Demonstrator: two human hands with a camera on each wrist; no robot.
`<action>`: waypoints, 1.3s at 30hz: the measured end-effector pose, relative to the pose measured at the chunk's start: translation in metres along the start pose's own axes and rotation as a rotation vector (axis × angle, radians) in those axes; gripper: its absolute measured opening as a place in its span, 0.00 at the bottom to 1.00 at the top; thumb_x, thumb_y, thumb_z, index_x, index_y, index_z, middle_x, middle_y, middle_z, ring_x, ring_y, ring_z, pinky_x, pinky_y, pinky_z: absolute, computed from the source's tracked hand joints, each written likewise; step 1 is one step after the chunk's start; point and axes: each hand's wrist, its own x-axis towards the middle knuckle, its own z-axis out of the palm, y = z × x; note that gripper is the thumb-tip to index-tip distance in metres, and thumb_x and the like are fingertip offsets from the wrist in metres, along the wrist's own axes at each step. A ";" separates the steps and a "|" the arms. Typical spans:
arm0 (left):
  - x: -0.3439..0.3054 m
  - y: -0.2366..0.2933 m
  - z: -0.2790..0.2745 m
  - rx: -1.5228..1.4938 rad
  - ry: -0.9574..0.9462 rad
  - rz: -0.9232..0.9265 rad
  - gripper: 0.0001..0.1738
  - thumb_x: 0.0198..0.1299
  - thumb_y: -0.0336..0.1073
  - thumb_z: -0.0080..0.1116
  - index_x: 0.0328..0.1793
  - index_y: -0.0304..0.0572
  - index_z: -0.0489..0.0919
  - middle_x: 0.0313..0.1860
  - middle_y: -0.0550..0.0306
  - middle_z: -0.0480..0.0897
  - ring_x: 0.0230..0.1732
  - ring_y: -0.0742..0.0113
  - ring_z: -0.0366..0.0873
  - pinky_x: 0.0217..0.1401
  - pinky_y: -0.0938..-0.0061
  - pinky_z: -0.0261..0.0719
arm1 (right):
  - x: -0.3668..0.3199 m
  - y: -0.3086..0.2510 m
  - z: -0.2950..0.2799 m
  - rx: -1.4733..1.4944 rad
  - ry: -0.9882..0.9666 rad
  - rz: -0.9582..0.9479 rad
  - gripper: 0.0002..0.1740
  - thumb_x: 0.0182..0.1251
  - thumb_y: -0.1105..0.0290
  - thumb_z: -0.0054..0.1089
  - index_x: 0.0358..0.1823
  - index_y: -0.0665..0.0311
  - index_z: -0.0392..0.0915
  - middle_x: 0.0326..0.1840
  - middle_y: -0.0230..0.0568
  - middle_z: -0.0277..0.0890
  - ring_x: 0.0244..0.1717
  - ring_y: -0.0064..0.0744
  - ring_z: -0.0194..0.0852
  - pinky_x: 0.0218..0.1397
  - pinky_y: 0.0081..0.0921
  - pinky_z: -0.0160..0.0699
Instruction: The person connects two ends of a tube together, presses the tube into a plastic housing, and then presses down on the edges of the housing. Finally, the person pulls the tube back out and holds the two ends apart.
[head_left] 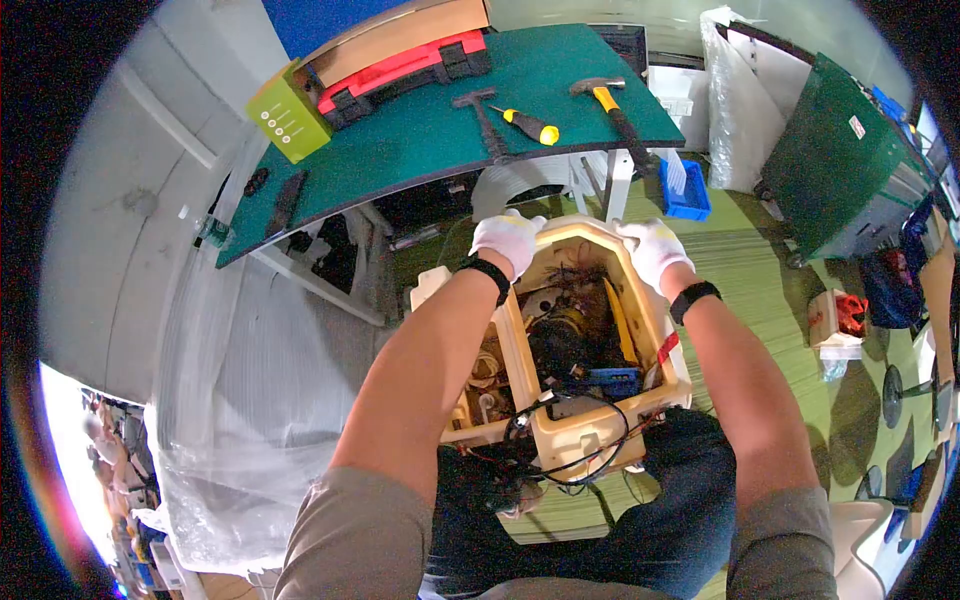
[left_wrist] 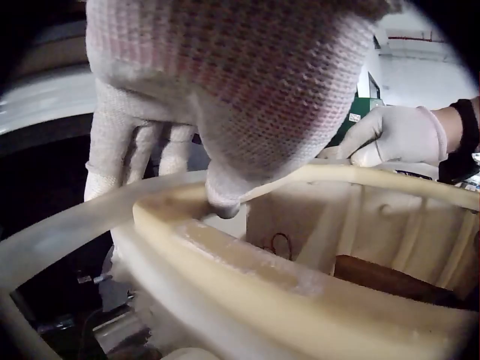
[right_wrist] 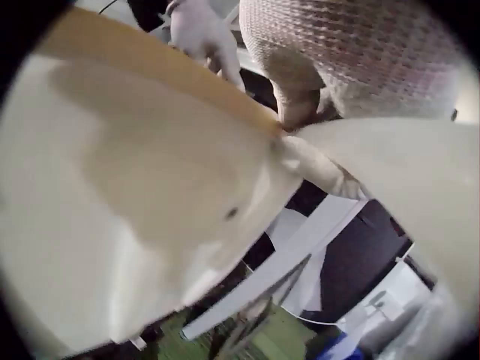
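A yellowed plastic housing [head_left: 680, 370] sits tilted over the person's lap, its open side facing up. Inside are a dark round part [head_left: 560, 335], a blue connector block [head_left: 612, 380] and tangled wires. My white-gloved left hand [head_left: 507, 240] grips the far rim left of centre; in the left wrist view its thumb [left_wrist: 223, 196] is on the inner side and the other fingers hang outside. At the far right corner my gloved right hand [head_left: 653, 248] holds the same rim, its fingers wrapped over the edge in the right wrist view. Black cables [head_left: 600, 465] loop over the near side.
Beyond the housing stands a green-topped table [head_left: 400, 140] with a claw hammer [head_left: 612, 110], a screwdriver [head_left: 530, 126], another hammer [head_left: 483, 120] and a red-black toolbox [head_left: 410, 75]. A blue bin [head_left: 685, 190] is on the floor. Plastic-wrapped goods [head_left: 260, 400] stand left.
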 end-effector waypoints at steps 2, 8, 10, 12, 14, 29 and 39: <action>-0.001 0.000 0.000 0.006 0.002 -0.003 0.22 0.70 0.45 0.48 0.68 0.63 0.78 0.48 0.46 0.85 0.47 0.47 0.86 0.45 0.52 0.84 | 0.008 0.010 0.002 0.075 -0.062 0.019 0.17 0.72 0.64 0.54 0.58 0.45 0.84 0.52 0.62 0.77 0.52 0.64 0.78 0.57 0.46 0.79; 0.000 -0.001 0.006 -0.015 0.003 -0.013 0.22 0.69 0.43 0.48 0.68 0.64 0.79 0.47 0.46 0.86 0.47 0.47 0.86 0.45 0.53 0.84 | -0.014 0.003 -0.005 0.048 -0.062 0.017 0.18 0.71 0.67 0.52 0.58 0.50 0.84 0.55 0.62 0.78 0.54 0.62 0.79 0.58 0.46 0.79; -0.001 0.000 0.003 -0.030 0.010 -0.017 0.21 0.69 0.43 0.48 0.67 0.63 0.79 0.47 0.47 0.86 0.47 0.47 0.86 0.45 0.53 0.84 | -0.023 0.003 -0.003 -0.018 -0.026 0.014 0.18 0.70 0.66 0.53 0.58 0.50 0.83 0.55 0.60 0.77 0.56 0.61 0.78 0.59 0.47 0.78; -0.002 -0.001 0.000 -0.035 0.005 -0.013 0.20 0.70 0.47 0.49 0.65 0.63 0.80 0.46 0.47 0.86 0.47 0.48 0.86 0.45 0.53 0.84 | -0.028 0.005 -0.002 -0.058 -0.027 0.020 0.18 0.70 0.66 0.53 0.59 0.50 0.83 0.54 0.59 0.77 0.57 0.61 0.77 0.61 0.46 0.78; -0.002 -0.001 -0.003 -0.049 0.014 -0.020 0.20 0.70 0.50 0.50 0.64 0.64 0.81 0.46 0.48 0.87 0.47 0.48 0.86 0.45 0.53 0.84 | -0.029 0.001 0.000 -0.079 -0.008 0.043 0.18 0.71 0.65 0.53 0.59 0.50 0.82 0.55 0.59 0.77 0.56 0.61 0.77 0.61 0.46 0.78; -0.021 0.005 -0.008 -0.087 -0.004 -0.138 0.14 0.66 0.42 0.54 0.53 0.55 0.86 0.50 0.54 0.87 0.52 0.53 0.87 0.48 0.56 0.85 | -0.055 -0.043 -0.009 -0.220 -0.025 0.149 0.29 0.66 0.54 0.66 0.68 0.47 0.74 0.58 0.55 0.74 0.57 0.56 0.79 0.59 0.46 0.82; -0.013 -0.016 -0.006 -0.127 -0.137 -0.125 0.16 0.66 0.48 0.54 0.46 0.52 0.88 0.43 0.47 0.88 0.47 0.45 0.86 0.51 0.53 0.84 | -0.056 -0.050 -0.021 -0.156 -0.056 0.218 0.28 0.66 0.55 0.65 0.67 0.48 0.76 0.60 0.54 0.74 0.60 0.56 0.76 0.61 0.47 0.79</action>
